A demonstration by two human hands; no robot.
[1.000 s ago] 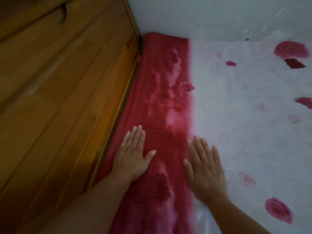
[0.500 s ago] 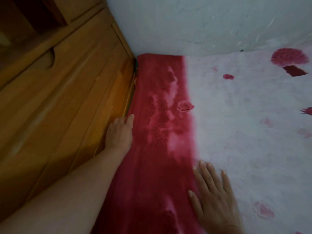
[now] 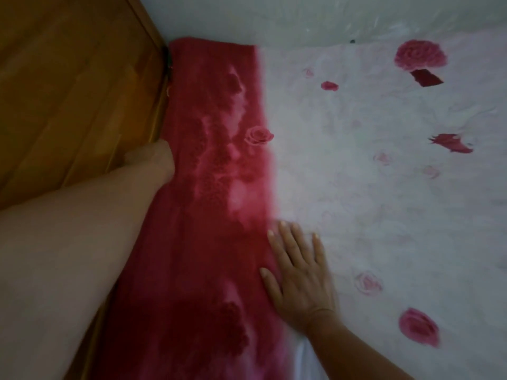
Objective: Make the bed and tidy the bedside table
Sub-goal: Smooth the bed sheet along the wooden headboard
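Between the two hands runs the red band (image 3: 208,215) of the sheet (image 3: 370,201), a long strip lying flat from the near edge of the view up to the wall (image 3: 274,17) beyond the fingertips. The left hand (image 3: 153,157) is pushed down at the band's outer edge, where the cloth meets the wooden panel (image 3: 76,91); its fingers are hidden in that seam, so whether they are curled or straight cannot be told. The left forearm lies along the same edge, covering it toward the near side. Beyond this hand the seam narrows to a dark corner where panel, wall and sheet meet.

The right hand (image 3: 299,272) lies palm down with fingers spread and straight, gripping nothing, set right on the border where red fades to white. Its thumb rests on the red side, the other fingers on the white.

To the right of that hand the white part spreads wide and flat, printed with scattered roses (image 3: 419,54), with only faint wrinkles. Ahead of the right fingertips the border line runs unbroken to the wall.
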